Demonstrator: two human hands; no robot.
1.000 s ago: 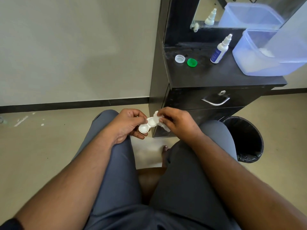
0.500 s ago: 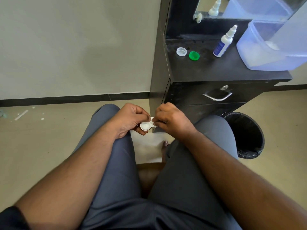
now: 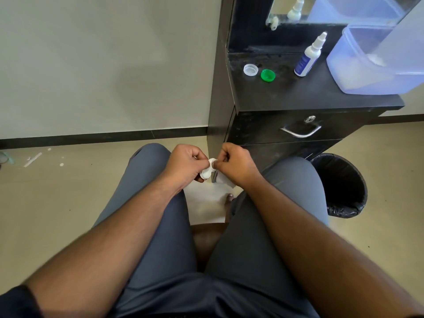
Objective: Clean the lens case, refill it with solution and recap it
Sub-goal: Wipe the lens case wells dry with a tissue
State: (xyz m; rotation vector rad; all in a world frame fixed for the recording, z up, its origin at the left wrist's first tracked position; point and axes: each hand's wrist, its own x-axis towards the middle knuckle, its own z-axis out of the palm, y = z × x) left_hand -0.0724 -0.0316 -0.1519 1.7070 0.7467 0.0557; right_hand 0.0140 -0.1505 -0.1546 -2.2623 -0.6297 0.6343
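Observation:
Above my knees, my left hand [image 3: 184, 165] grips a white two-well lens case [image 3: 206, 172] with both wells uncapped. My right hand [image 3: 236, 167] pinches a white tissue [image 3: 223, 180] and presses it into the case's far well; the tissue's tail hangs below my fingers. On the black cabinet top [image 3: 309, 95] lie a white cap [image 3: 250, 70] and a green cap [image 3: 268, 75], side by side. A white solution bottle [image 3: 308, 58] with a blue label stands upright to their right.
A translucent blue-tinted plastic tub [image 3: 376, 63] fills the cabinet's right end. A drawer with a metal handle [image 3: 300, 132] sits below the top. A black lined waste bin [image 3: 341, 184] stands on the floor by my right knee. A mirror backs the cabinet.
My hands have drawn closer together and turned inward over the case. The tissue, loose beside the case before, is now pushed into a well. The camera has tilted down slightly.

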